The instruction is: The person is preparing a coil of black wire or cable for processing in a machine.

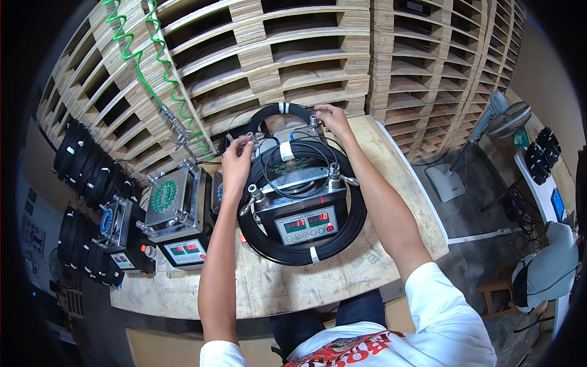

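A polishing machine [296,214] with a red digital display stands before me, a metal plate with green fittings on top. A large coil of black cable [358,217], bound with white bands, hangs around it; another black cable coil [264,114] lies behind. At the machine's back left corner my left hand [237,162] has its fingers closed at a metal corner knob [251,137]. My right hand [333,121] has its thumb and fingers closed around the back right corner knob [313,122]. The fingers partly cover both knobs. Levered clamps [335,171] hold the front corners.
Two similar machines [177,226] [116,235] stand left on the wooden table [391,238]. An air gun [174,122] hangs from green spiral hoses. Black cable coils [85,162] hang at far left. Wooden pallets [306,55] rise behind; a fan [507,119] stands right.
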Tool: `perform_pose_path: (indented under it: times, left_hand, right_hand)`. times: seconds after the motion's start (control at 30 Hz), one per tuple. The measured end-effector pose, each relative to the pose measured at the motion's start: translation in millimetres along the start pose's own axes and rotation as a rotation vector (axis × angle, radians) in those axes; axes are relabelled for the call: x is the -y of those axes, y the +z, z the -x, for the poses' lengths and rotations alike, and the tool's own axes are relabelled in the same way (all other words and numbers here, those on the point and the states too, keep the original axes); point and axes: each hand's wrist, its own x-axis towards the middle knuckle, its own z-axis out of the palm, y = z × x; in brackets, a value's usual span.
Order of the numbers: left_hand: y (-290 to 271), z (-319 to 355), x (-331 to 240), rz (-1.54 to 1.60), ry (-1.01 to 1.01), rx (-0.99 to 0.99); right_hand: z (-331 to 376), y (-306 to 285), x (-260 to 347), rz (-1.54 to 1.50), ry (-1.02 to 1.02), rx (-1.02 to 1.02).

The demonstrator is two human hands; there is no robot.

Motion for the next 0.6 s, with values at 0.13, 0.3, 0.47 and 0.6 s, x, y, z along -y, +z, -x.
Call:
perform_pose_path:
  times: [0.13,0.3,0.47,0.6]
  left_hand:
    - [11.0,4.5,-14.3,-0.007,-0.047,0.020]
    - [-9.4,2.7,0.3,-0.047,-0.042,-0.017]
    - [-0.7,0.5,-0.6,-0.022,-0.044,-0.013]
    - [-5.7,-1.8,14.3,-0.044,0.018,-0.060]
  right_hand:
    - [-10.4,-13.9,3.5,0.229,-0.205,-0.271]
    - [22.8,25.8,46.2,0.637,-0.069,-0.016]
    - [18.1,18.0,48.5,0.628,-0.205,0.108]
    - [20.7,32.0,58.4,0.437,-0.258,0.289]
